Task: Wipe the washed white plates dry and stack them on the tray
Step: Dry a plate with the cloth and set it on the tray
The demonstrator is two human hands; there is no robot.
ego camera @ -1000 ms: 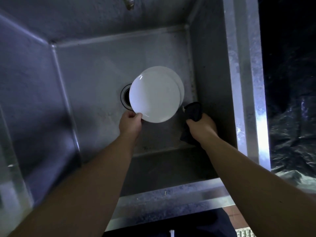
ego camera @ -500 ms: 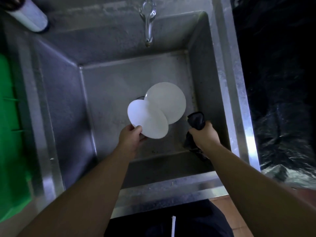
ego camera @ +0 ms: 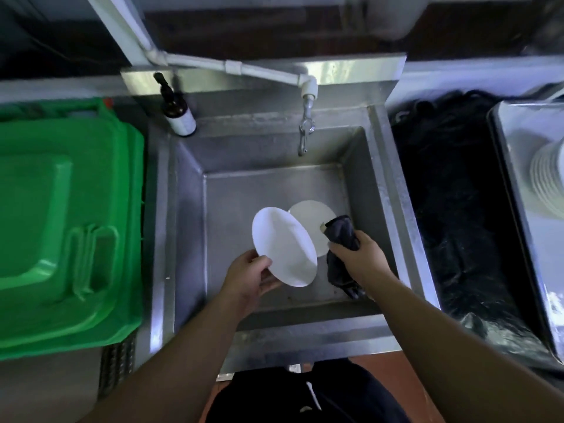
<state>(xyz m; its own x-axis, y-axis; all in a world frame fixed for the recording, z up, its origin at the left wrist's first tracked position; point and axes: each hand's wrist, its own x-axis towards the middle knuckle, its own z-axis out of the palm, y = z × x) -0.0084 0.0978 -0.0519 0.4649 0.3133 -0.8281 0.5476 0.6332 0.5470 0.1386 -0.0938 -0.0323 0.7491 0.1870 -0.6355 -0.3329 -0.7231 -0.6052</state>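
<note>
My left hand (ego camera: 247, 277) grips a round white plate (ego camera: 283, 245) by its near rim, tilted above the steel sink (ego camera: 189, 233) basin. My right hand (ego camera: 358, 254) clutches a dark cloth (ego camera: 341, 236), over a second white plate (ego camera: 314, 218) on the sink floor.

Both forearms (ego camera: 171, 361) are bare to the bottom edge of the view, with no sleeves, watch or rings visible on the hands. Below is dark clothing (ego camera: 305, 395) with small white markings.
</note>
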